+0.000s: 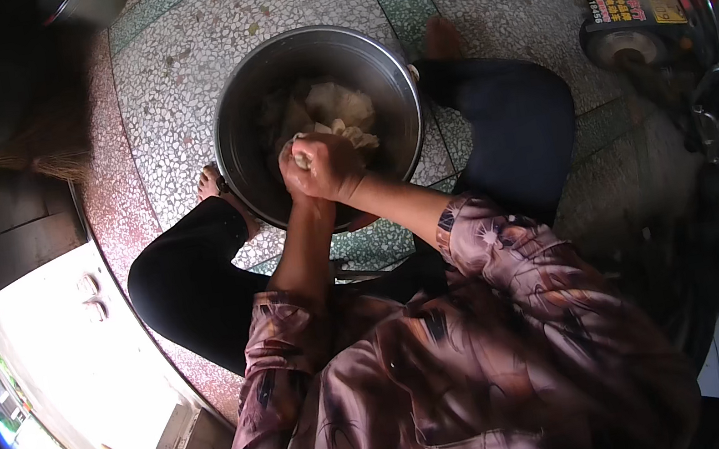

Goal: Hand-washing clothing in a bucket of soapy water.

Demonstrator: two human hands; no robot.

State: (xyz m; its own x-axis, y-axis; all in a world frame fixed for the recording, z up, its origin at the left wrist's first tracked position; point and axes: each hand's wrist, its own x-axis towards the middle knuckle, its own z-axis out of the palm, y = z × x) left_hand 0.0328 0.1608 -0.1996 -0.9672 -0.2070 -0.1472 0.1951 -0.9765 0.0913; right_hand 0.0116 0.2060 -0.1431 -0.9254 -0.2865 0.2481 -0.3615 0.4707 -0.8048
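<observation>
A deep metal pot [234, 114] stands on the floor between my bent legs. Over its near half, my right hand [334, 164] and my left hand [291, 172] are pressed together. A pale, wet-looking lump [302, 161] shows between the fingers, squeezed by both hands; most of it is hidden by them. Below, inside the pot, lie several whitish soft pieces [339, 107], some in larger clumps. The picture does not settle what food or material they are. My right hand covers part of the left.
Speckled terrazzo floor [176, 98] surrounds the pot. A motor vehicle's wheel [624, 49] and mudflap [631, 0] bearing writing are at the right. A straw broom [58, 163] lies left, near a bright doorway [71, 334] with a pair of shoes [90, 297] outside.
</observation>
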